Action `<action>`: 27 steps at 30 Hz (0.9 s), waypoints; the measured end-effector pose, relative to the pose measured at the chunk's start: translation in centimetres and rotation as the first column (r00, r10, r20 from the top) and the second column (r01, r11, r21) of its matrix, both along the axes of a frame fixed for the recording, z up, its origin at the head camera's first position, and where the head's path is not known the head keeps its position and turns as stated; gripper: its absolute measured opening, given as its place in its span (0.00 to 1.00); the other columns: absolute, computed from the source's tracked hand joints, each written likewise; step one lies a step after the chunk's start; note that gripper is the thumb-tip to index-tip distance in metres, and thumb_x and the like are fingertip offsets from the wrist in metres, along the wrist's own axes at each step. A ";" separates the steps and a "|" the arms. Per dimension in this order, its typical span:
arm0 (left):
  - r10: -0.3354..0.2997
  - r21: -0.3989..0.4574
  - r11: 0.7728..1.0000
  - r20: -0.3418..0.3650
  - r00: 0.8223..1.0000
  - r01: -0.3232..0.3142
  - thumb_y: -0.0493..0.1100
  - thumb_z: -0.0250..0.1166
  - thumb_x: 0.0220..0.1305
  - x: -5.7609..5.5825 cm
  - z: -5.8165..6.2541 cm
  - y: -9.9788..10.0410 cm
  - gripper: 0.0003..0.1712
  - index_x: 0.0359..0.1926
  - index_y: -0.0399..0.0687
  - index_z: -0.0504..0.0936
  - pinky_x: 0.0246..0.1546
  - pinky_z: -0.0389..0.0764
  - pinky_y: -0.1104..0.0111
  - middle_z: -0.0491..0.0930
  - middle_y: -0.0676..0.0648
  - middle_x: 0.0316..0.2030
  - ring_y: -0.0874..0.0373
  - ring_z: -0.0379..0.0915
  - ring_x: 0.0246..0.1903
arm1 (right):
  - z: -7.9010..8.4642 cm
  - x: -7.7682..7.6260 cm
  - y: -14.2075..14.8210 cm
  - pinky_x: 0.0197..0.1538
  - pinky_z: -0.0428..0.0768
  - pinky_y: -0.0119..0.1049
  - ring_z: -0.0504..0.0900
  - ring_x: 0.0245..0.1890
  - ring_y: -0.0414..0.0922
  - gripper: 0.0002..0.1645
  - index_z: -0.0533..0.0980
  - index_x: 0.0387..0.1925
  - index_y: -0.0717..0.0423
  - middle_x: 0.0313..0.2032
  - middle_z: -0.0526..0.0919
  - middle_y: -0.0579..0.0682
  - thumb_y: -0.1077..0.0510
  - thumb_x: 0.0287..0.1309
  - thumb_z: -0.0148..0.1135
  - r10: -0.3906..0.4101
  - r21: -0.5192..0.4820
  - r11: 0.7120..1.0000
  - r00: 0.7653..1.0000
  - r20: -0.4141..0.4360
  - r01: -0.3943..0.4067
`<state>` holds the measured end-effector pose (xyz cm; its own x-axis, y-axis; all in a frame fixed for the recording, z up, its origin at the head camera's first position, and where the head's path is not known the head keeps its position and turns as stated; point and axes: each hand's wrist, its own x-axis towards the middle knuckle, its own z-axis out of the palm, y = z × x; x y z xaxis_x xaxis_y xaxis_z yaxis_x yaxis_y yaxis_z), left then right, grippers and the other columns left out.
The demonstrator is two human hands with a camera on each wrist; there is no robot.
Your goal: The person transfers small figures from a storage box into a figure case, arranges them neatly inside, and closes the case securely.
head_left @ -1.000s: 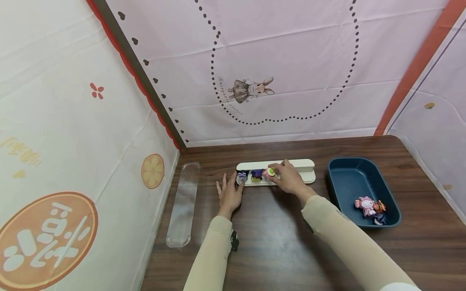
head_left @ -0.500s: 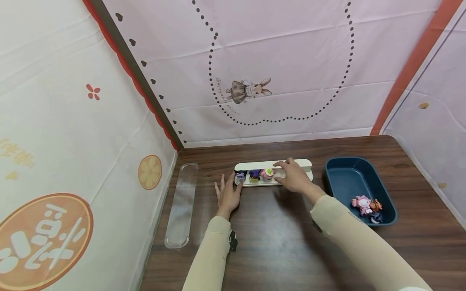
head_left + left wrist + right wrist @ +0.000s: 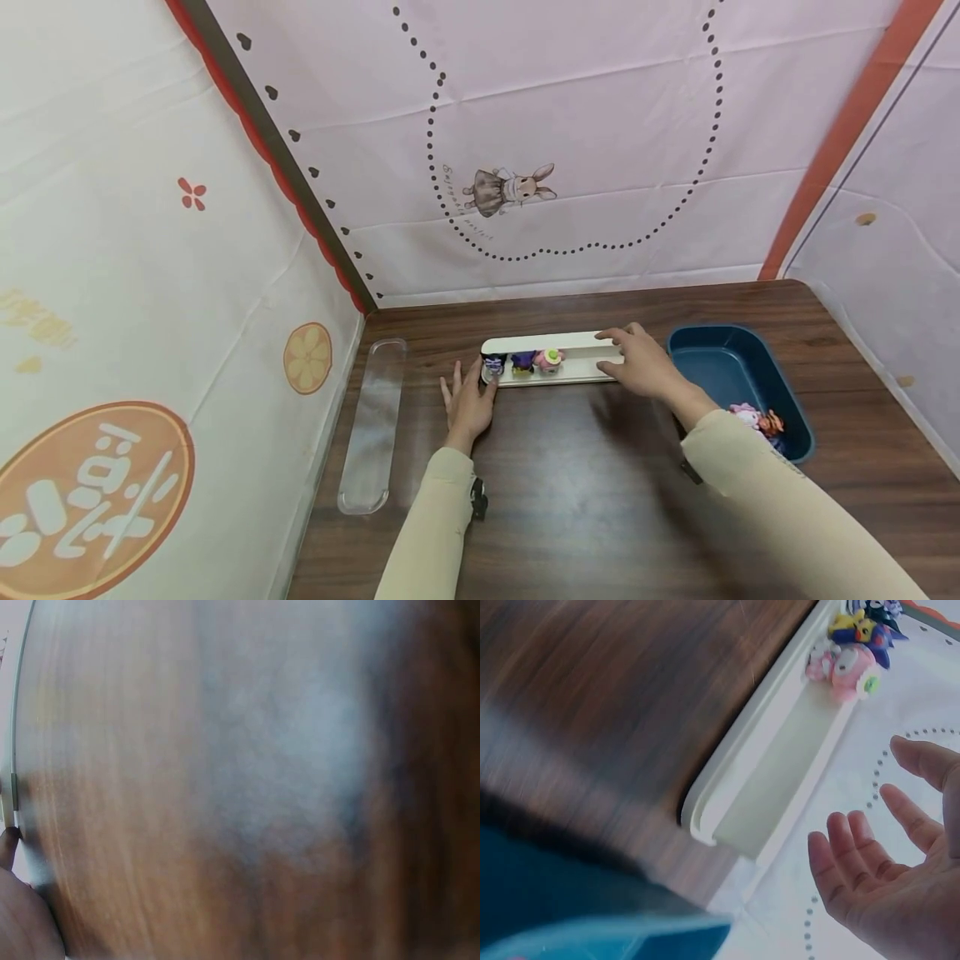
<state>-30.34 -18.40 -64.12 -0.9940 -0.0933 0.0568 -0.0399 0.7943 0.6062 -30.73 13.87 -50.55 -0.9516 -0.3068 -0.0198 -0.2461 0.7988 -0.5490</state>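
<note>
A long white display stand point(image 3: 581, 369) lies near the back of the table. Three small figurines line its left half: a dark purple one point(image 3: 493, 365), a purple and yellow one point(image 3: 522, 362) and a pink one with a green-and-white top point(image 3: 549, 360). My left hand point(image 3: 471, 408) rests at the stand's left end, fingers spread, beside the dark figurine. Over the stand's right end is my right hand point(image 3: 647, 368), thumb and fingers apart, holding nothing. In the right wrist view, the right hand point(image 3: 900, 877) is apart from the pink figurine point(image 3: 851, 671).
At the right, a dark blue tray point(image 3: 708, 332) holds a pink and white figurine point(image 3: 742, 414) and an orange one point(image 3: 772, 423), partly behind the right sleeve. A clear plastic cover point(image 3: 372, 429) lies at the left. Printed cloth walls point(image 3: 600, 125) enclose the table's back and sides.
My right hand has let go of the pink figurine, which stays standing on the stand, and has moved right towards the tray. The left hand keeps its place.
</note>
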 end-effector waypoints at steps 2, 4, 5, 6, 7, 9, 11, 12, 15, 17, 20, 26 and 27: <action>-0.002 0.001 1.000 -0.002 1.000 0.002 0.60 0.52 0.79 0.0 0.0 0.0 0.35 0.81 0.60 0.60 0.82 0.27 0.42 0.65 0.52 0.77 0.49 0.38 0.84 | 0.3 0.3 0.9 0.49 0.82 0.58 0.78 0.54 0.63 0.36 0.69 0.73 0.56 0.60 0.70 0.68 0.51 0.69 0.66 -0.009 0.000 1.000 1.000 0.007 0.009; -0.005 0.003 1.000 -0.003 1.000 0.005 0.60 0.53 0.79 0.0 -0.1 0.0 0.35 0.81 0.59 0.60 0.82 0.27 0.42 0.65 0.52 0.77 0.48 0.39 0.84 | 0.6 0.6 1.9 0.49 0.82 0.58 0.78 0.54 0.62 0.36 0.68 0.74 0.57 0.59 0.70 0.68 0.51 0.69 0.66 -0.019 0.006 1.000 1.000 0.000 0.019; -0.005 0.005 1.000 -0.004 1.000 0.005 0.60 0.53 0.79 0.0 -0.1 0.0 0.35 0.81 0.59 0.60 0.82 0.26 0.43 0.65 0.52 0.77 0.48 0.39 0.84 | 0.7 0.8 2.5 0.49 0.82 0.58 0.78 0.54 0.62 0.36 0.68 0.74 0.58 0.59 0.70 0.69 0.51 0.69 0.66 -0.021 0.006 1.000 1.000 -0.004 0.021; -0.005 0.004 1.000 -0.005 1.000 0.005 0.59 0.53 0.79 0.0 -0.1 0.1 0.35 0.81 0.59 0.60 0.82 0.27 0.43 0.65 0.52 0.77 0.48 0.39 0.84 | 0.9 0.9 3.0 0.49 0.82 0.58 0.78 0.54 0.62 0.37 0.68 0.73 0.59 0.58 0.70 0.69 0.51 0.69 0.66 -0.024 0.007 1.000 1.000 -0.010 0.024; -0.005 0.005 1.000 -0.005 1.000 0.005 0.59 0.53 0.79 0.0 -0.1 0.1 0.35 0.81 0.59 0.60 0.82 0.26 0.43 0.65 0.52 0.77 0.48 0.39 0.84 | 1.0 1.1 3.6 0.48 0.81 0.58 0.77 0.53 0.62 0.37 0.68 0.73 0.60 0.58 0.71 0.69 0.51 0.69 0.66 -0.027 0.008 1.000 1.000 -0.014 0.028; -0.002 0.002 1.000 -0.003 1.000 0.002 0.59 0.53 0.79 0.0 -0.1 0.0 0.35 0.81 0.59 0.60 0.82 0.26 0.43 0.65 0.52 0.78 0.49 0.39 0.84 | 1.3 1.4 4.7 0.48 0.82 0.59 0.78 0.53 0.63 0.37 0.67 0.73 0.61 0.57 0.71 0.70 0.51 0.69 0.66 -0.033 0.011 0.999 0.999 -0.021 0.033; 0.000 -0.001 1.000 -0.005 1.000 0.000 0.60 0.53 0.79 0.0 -0.1 0.0 0.35 0.81 0.59 0.60 0.82 0.27 0.43 0.65 0.52 0.78 0.49 0.39 0.84 | 1.6 1.8 5.9 0.48 0.82 0.61 0.78 0.55 0.66 0.39 0.66 0.74 0.62 0.58 0.70 0.71 0.51 0.69 0.66 -0.038 0.014 0.999 0.999 -0.016 0.038; 0.001 -0.002 1.000 -0.006 1.000 -0.001 0.60 0.53 0.79 -0.1 -0.1 0.0 0.35 0.81 0.59 0.60 0.82 0.27 0.42 0.65 0.52 0.78 0.49 0.39 0.84 | 1.8 2.0 6.5 0.48 0.82 0.62 0.77 0.56 0.67 0.39 0.65 0.74 0.62 0.59 0.70 0.72 0.50 0.69 0.66 -0.042 0.017 0.999 0.999 -0.008 0.042; 0.001 -0.004 1.000 -0.005 1.000 -0.001 0.60 0.52 0.79 -0.2 0.0 0.0 0.35 0.81 0.59 0.60 0.82 0.27 0.43 0.64 0.52 0.78 0.49 0.38 0.84 | 2.0 2.7 8.6 0.49 0.81 0.65 0.75 0.58 0.70 0.42 0.62 0.75 0.63 0.62 0.68 0.74 0.48 0.70 0.65 -0.057 0.040 0.998 0.998 0.031 0.056; 0.003 -0.003 1.000 -0.002 1.000 -0.003 0.61 0.52 0.79 -0.2 0.0 0.0 0.36 0.81 0.59 0.60 0.82 0.26 0.44 0.64 0.52 0.78 0.50 0.38 0.84 | 2.1 3.1 10.0 0.49 0.80 0.67 0.74 0.59 0.71 0.43 0.61 0.76 0.65 0.62 0.67 0.76 0.47 0.71 0.64 -0.064 0.058 0.996 0.996 0.057 0.060; 0.005 -0.008 1.000 0.002 1.000 -0.005 0.61 0.52 0.79 -0.2 0.1 0.0 0.36 0.81 0.59 0.60 0.82 0.26 0.44 0.64 0.52 0.78 0.51 0.37 0.84 | 1.9 3.6 11.9 0.48 0.80 0.67 0.75 0.56 0.71 0.43 0.61 0.74 0.68 0.60 0.69 0.77 0.47 0.70 0.65 -0.061 0.088 0.995 0.995 0.076 0.054; 0.000 -0.005 1.000 -0.009 1.000 0.000 0.58 0.54 0.79 0.0 0.4 0.1 0.35 0.80 0.57 0.62 0.82 0.29 0.42 0.66 0.51 0.77 0.49 0.39 0.84 | 0.9 4.1 14.9 0.44 0.83 0.64 0.81 0.46 0.65 0.40 0.68 0.67 0.74 0.50 0.79 0.76 0.50 0.65 0.69 -0.029 0.180 0.984 0.992 0.119 0.007; 0.000 -0.004 1.000 -0.007 1.000 0.000 0.58 0.54 0.79 -0.1 0.5 0.1 0.35 0.80 0.57 0.62 0.82 0.29 0.42 0.66 0.51 0.77 0.49 0.39 0.84 | 0.8 4.2 15.3 0.44 0.84 0.63 0.82 0.44 0.63 0.40 0.69 0.66 0.74 0.49 0.79 0.75 0.51 0.65 0.69 -0.024 0.193 0.981 0.990 0.141 -0.004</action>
<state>-30.39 -18.31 -63.63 -0.9936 -0.0931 0.0644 -0.0355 0.7967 0.6033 -26.55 29.16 -49.79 -0.9378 -0.2746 -0.2125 -0.1682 0.8947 -0.4138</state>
